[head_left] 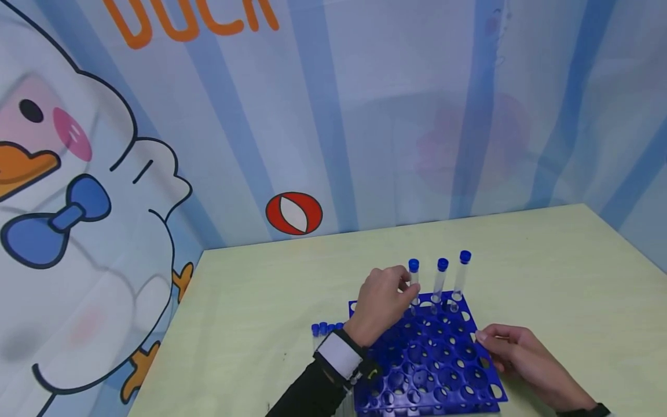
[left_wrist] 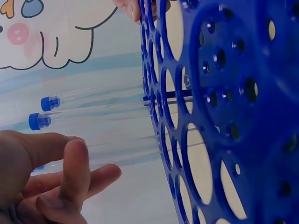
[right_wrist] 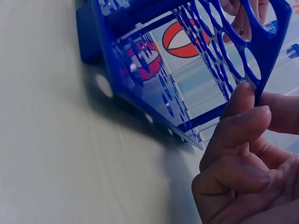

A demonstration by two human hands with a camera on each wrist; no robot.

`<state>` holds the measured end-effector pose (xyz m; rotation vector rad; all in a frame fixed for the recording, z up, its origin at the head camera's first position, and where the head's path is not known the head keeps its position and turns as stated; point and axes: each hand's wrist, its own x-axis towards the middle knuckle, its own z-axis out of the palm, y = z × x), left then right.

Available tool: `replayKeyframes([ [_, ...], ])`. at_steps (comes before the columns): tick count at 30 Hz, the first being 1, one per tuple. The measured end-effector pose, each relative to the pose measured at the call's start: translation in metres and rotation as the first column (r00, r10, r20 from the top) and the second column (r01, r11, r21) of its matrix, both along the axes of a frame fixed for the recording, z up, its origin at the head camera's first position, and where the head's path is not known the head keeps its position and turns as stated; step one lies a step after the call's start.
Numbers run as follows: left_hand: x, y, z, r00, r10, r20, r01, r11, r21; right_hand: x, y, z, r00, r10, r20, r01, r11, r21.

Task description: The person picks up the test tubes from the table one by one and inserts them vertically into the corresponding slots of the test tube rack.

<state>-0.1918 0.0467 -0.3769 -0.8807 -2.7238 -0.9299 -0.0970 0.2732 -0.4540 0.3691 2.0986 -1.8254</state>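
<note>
A blue test tube rack stands on the table, its top full of round holes. Three clear tubes with blue caps rise from its far row. My left hand reaches over the rack and holds the leftmost of them, a test tube, with thumb and fingers curled about it below the cap. In the left wrist view that tube's cap is mostly hidden behind the fingers. The middle tube and the right tube lean slightly. My right hand pinches the rack's right edge between thumb and fingers.
Several more blue-capped tubes stand left of the rack, partly hidden by my left forearm. The pale table ends at a printed cloth backdrop with a cartoon duck.
</note>
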Motion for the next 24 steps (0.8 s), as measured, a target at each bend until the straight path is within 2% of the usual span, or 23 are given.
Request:
replayKeyframes([
  [7, 0.001, 0.001, -0.002, 1.000, 0.010, 0.009, -0.010, 1.000, -0.007, 0.000, 0.001, -0.001, 1.000, 0.005, 0.008, -0.005, 1.000, 0.000],
  [18, 0.005, -0.004, -0.007, 0.997, 0.021, 0.072, -0.018, 0.999, -0.037, 0.000, -0.002, 0.000, 1.000, -0.001, 0.013, 0.001, 1.000, 0.008],
  [24, 0.011, -0.016, 0.000, 0.994, 0.024, 0.108, -0.023, 1.000, -0.017, 0.001, 0.000, 0.002, 1.000, 0.010, 0.001, -0.010, 1.000, -0.004],
])
